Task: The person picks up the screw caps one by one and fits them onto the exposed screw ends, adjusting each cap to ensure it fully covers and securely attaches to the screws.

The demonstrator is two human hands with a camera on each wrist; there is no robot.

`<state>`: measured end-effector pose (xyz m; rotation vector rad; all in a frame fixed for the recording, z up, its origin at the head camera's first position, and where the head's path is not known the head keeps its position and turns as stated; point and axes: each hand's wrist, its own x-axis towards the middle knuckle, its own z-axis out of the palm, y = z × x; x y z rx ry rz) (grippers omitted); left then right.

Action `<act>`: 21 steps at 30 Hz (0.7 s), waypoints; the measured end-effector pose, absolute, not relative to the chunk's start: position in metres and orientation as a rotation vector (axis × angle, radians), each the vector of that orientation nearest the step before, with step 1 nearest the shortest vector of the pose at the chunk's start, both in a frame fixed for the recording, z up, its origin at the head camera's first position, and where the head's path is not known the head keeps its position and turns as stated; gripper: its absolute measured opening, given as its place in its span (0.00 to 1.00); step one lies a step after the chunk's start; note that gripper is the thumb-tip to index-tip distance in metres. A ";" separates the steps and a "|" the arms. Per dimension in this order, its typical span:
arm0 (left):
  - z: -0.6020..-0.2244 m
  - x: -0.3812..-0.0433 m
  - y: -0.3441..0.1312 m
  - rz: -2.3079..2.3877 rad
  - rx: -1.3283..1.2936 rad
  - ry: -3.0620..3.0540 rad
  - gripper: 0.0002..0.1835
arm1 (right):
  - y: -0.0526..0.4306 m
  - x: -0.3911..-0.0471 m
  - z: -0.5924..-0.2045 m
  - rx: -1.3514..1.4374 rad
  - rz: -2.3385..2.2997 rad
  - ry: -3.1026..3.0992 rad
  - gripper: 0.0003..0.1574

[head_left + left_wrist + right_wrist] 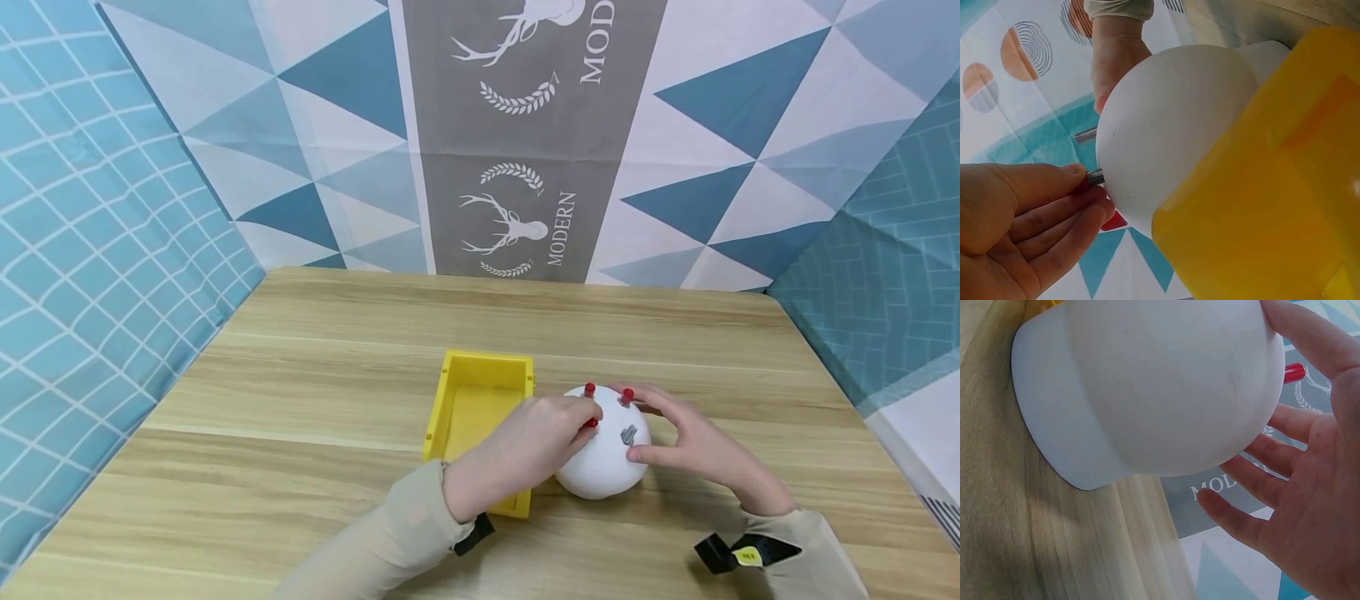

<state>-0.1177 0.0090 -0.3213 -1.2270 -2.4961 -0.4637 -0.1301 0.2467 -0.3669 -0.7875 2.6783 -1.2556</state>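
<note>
A white dome (597,473) on a white base stands on the table, with threaded metal studs in its top. My left hand (528,437) pinches a red cap (592,422) on one stud; in the left wrist view the metal thread (1095,177) shows between fingertips and dome. Two other red caps stand on the far side, one (590,388) beyond the left fingers and one (627,395) near the right index finger. A grey stud (628,434) is bare. My right hand (693,437) holds the dome's right side, thumb and fingers spread round it, little finger off the surface.
A yellow bin (433,433) stands left of the dome, partly under the left forearm; its visible inside shows only bare floor. The wooden table (262,467) reaches back to a patterned wall covering (510,142). Black bands circle both wrists.
</note>
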 end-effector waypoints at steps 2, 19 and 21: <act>-0.321 -0.117 0.009 -0.445 -1.225 -2.502 0.05 | 0.247 -0.130 -0.367 -0.787 -1.254 2.679 0.40; -0.324 -0.119 0.010 -0.647 -1.162 -2.602 0.08 | 0.247 -0.131 -0.370 -0.817 -1.246 2.695 0.39; -0.324 -0.119 0.010 -0.692 -1.152 -2.618 0.08 | 0.247 -0.131 -0.369 -0.821 -1.244 2.700 0.40</act>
